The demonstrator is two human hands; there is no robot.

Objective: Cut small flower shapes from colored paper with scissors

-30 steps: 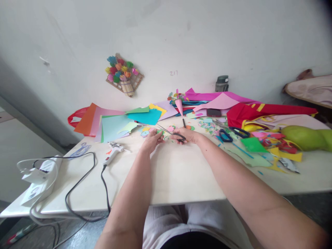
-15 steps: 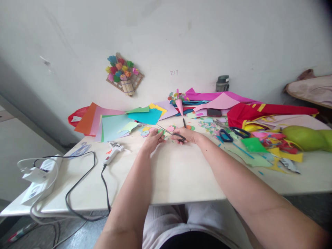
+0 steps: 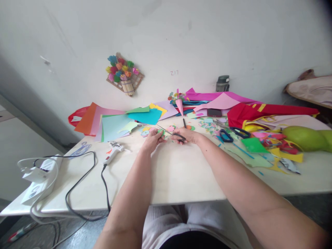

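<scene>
My right hand (image 3: 187, 135) is closed around the black handles of a pair of scissors (image 3: 178, 136), whose blades point left and away from me. Pinched in the fingers of my left hand (image 3: 153, 139) is a small piece of green paper (image 3: 161, 132), partly covered by the fingertips. The blades reach close to that piece; whether they touch it I cannot tell. Behind my hands lie small cut shapes, among them a pink one (image 3: 170, 128), and a black pen (image 3: 184, 123).
A hot glue gun (image 3: 113, 154) with its cord lies at left, near a white power strip (image 3: 43, 185). Coloured paper sheets (image 3: 116, 124) line the back. Navy-handled scissors (image 3: 226, 136), scraps and a red cloth (image 3: 249, 116) sit to the right.
</scene>
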